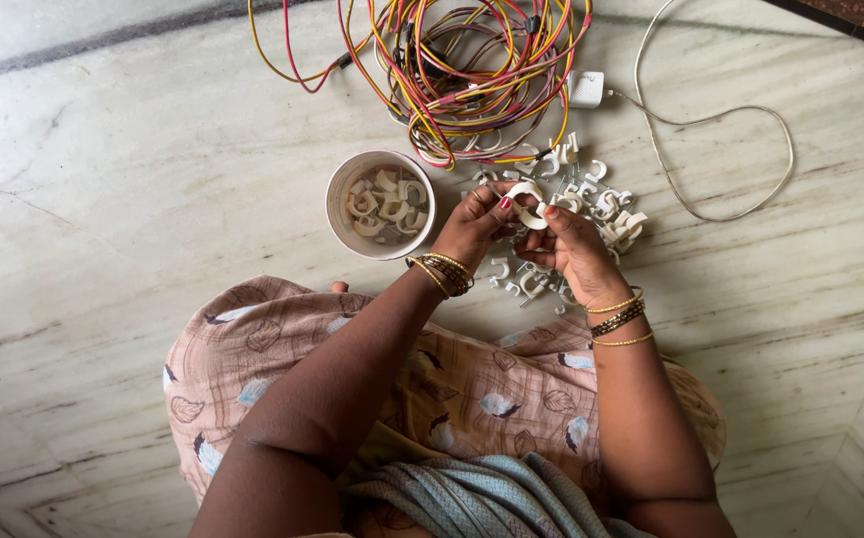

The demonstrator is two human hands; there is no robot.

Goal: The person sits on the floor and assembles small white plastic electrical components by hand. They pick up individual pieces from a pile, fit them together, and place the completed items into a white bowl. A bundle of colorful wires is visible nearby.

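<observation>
Open marble floor (133, 199) left of the white cup (380, 204), tangled wires (462, 70) blocking beyond, scattered white clips (596, 204) and looping white cable (721, 149) crowding right, lap close below.

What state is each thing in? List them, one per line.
Left hand: pinching the white curved plastic clip.
Right hand: pinching the same clip.
White curved plastic clip: held between both hands.
Round white cup: upright, partly filled with clips.
Loose white clips: scattered on floor.
Red and yellow wires: tangled.
White charger: lying on floor.
</observation>
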